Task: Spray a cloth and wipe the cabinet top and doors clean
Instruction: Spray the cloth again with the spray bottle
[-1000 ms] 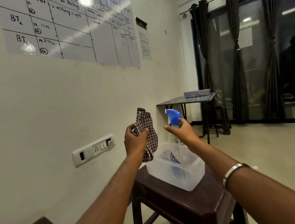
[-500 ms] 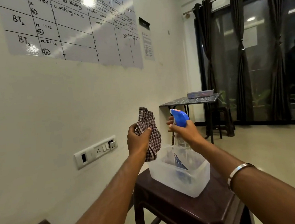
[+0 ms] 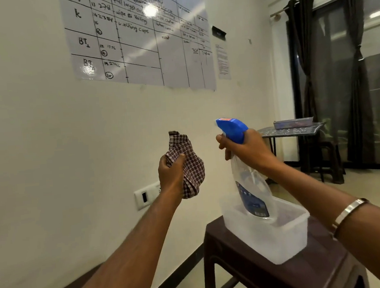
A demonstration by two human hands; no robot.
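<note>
**Cloth and spray bottle raised, nozzle toward the cloth**

Left hand (image 3: 172, 173) curled round a bunched checked cloth (image 3: 189, 166), thumb pressed into its folds; cloth held up in front of the wall, loose end drooping below the fist. Right hand (image 3: 247, 149) wrapped round the neck of a clear spray bottle (image 3: 250, 189), fingers closed over the trigger under the blue spray head (image 3: 232, 128). Nozzle aimed left at the cloth, the two near but apart. Bottle lifted clear of the translucent plastic tub (image 3: 271, 235), its base hanging just above the tub's open rim. Tub resting on a dark brown stool (image 3: 251, 275) beside the wall. Silver bangle (image 3: 349, 211) on the right forearm. On the wall: a ruled whiteboard sheet (image 3: 137, 39) with handwriting above, a switch plate (image 3: 146, 196) partly hidden behind the left wrist. Farther back, a patterned table (image 3: 290, 131) bearing a shallow tray (image 3: 293, 123), and dark curtains (image 3: 304, 78) over the windows. Cabinet out of view.
</note>
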